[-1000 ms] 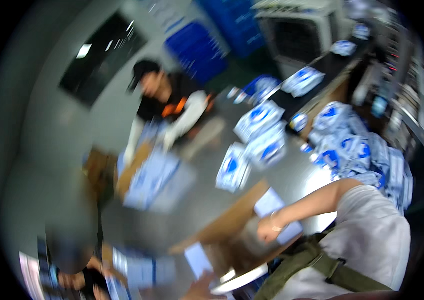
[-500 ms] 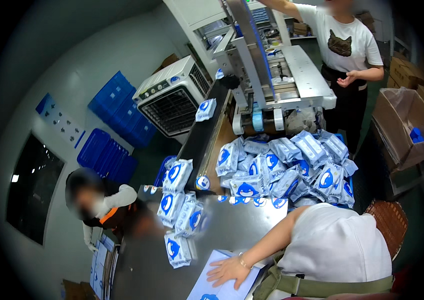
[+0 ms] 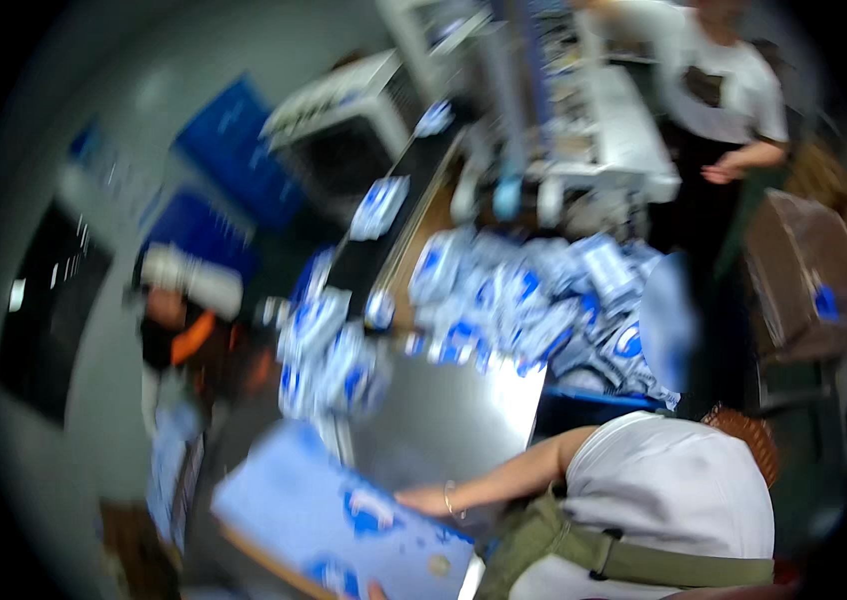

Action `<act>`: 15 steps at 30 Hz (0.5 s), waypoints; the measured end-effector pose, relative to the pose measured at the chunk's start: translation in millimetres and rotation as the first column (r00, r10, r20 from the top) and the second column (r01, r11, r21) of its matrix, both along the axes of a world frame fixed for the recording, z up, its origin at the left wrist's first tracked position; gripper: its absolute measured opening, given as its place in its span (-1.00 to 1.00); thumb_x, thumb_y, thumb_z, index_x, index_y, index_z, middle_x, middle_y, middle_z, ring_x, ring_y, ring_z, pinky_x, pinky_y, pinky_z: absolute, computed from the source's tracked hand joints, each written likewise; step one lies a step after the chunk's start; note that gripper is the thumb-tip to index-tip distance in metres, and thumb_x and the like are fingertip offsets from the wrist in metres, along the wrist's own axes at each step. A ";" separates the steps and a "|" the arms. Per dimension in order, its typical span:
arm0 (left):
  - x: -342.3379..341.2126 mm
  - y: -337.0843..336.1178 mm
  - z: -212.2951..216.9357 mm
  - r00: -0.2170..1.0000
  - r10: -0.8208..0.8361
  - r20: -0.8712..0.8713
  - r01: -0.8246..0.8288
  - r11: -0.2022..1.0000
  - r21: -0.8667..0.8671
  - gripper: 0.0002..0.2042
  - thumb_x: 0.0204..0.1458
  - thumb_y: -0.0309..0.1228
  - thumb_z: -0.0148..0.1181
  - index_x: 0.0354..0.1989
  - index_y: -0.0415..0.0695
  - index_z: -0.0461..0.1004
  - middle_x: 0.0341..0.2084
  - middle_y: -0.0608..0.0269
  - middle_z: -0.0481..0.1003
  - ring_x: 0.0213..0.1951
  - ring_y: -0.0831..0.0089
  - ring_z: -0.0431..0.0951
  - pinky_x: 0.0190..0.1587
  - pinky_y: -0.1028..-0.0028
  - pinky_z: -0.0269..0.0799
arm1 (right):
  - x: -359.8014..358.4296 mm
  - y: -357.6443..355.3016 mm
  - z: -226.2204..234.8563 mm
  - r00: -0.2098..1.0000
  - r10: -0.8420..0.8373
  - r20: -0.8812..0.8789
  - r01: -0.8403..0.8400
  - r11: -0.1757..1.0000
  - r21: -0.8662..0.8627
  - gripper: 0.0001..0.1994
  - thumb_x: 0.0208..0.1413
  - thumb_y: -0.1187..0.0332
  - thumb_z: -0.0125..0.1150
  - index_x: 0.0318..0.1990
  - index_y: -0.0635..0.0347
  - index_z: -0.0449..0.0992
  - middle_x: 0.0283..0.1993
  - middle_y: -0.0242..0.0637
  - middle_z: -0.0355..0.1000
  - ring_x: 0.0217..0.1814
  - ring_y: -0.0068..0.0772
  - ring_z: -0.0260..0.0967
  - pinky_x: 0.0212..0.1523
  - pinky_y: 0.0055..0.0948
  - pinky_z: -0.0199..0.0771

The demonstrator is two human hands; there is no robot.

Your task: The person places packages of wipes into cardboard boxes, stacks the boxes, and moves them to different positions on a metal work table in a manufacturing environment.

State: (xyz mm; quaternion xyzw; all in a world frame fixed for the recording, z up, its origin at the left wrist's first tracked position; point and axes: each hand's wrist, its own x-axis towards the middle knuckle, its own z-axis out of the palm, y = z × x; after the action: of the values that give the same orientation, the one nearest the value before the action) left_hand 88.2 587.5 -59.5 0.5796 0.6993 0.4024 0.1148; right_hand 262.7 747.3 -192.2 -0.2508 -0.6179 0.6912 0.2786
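Observation:
A light blue and white cardboard box [image 3: 304, 510] with blue cartoon prints is raised and tilted above the metal table [image 3: 444, 400]. My right hand [image 3: 429, 499], with a bracelet at the wrist, is at the box's far edge, its fingers partly hidden and blurred. Of my left hand [image 3: 376, 592], only fingertips show on the box at the lower border. Beyond the box, several white and blue soft packs [image 3: 324, 360] stand stacked on the table. More such packs [image 3: 514, 300] fill a blue bin behind the table, and a pale blue smear hangs over the bin's right side.
A dark conveyor [image 3: 359, 262] carries single packs beside a metal machine [image 3: 634, 130]. One co-worker [image 3: 709, 90] stands behind it; another [image 3: 184, 330] bends at the left by stacked flat cartons [image 3: 172, 470]. An open carton [image 3: 804, 260] stands right. A woven chair back [image 3: 744, 435] is behind me.
The box has risen off the table and turned leftward. My right hand went from lying flat on it to its edge. Left fingertips have appeared. The view has shifted and blurred.

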 end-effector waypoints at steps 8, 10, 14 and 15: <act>70.5 38.2 -45.0 0.984 -0.092 0.155 0.160 0.839 -0.520 -0.54 -0.06 -0.35 0.16 0.05 -0.19 0.30 -0.15 -0.09 0.45 -0.09 -0.03 0.45 -0.06 0.25 0.35 | -27.8 8.1 14.4 0.840 -0.335 0.428 0.232 0.933 0.275 -0.05 -0.19 0.26 0.25 0.27 0.46 -0.24 0.27 0.26 -0.04 0.34 0.03 -0.04 0.28 -0.28 0.02; 59.7 0.5 -7.1 0.794 0.082 -0.603 -0.306 0.910 -0.279 -0.44 -0.14 -0.37 0.22 0.10 -0.17 0.24 -0.01 -0.09 0.35 0.00 -0.03 0.37 0.02 0.26 0.29 | -8.7 6.3 27.2 0.907 -0.183 0.379 0.146 0.982 0.123 -0.13 -0.20 0.35 0.21 0.28 0.31 -0.15 0.14 0.17 0.19 0.11 -0.09 0.26 0.09 -0.30 0.27; -4.4 -91.0 -30.8 0.627 0.549 -0.552 -0.751 0.614 -0.243 -0.51 -0.10 -0.31 0.21 0.04 -0.15 0.28 -0.10 -0.13 0.39 -0.16 -0.06 0.45 -0.17 0.21 0.40 | -10.5 -26.5 23.5 0.994 -0.004 0.112 0.014 0.996 -0.093 -0.21 -0.13 0.42 0.21 0.29 0.23 -0.07 0.01 -0.09 0.37 -0.08 -0.26 0.39 -0.04 -0.37 0.37; -19.4 -93.9 -40.7 0.601 0.583 -0.547 -0.794 0.517 -0.321 -0.60 -0.08 -0.33 0.19 -0.04 -0.16 0.32 -0.22 -0.12 0.44 -0.23 -0.06 0.47 -0.23 0.20 0.40 | -29.4 -30.2 0.4 0.999 0.015 -0.039 -0.023 0.973 -0.230 -0.27 -0.13 0.39 0.25 0.24 0.25 0.05 -0.04 -0.13 0.41 -0.11 -0.29 0.39 -0.07 -0.37 0.38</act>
State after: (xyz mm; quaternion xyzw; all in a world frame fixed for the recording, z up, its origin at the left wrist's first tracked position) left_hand 68.8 493.6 -100.2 0.2536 0.9630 0.0841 -0.0357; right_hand 233.3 717.1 -191.8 -0.2628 -0.5309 0.7652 0.2523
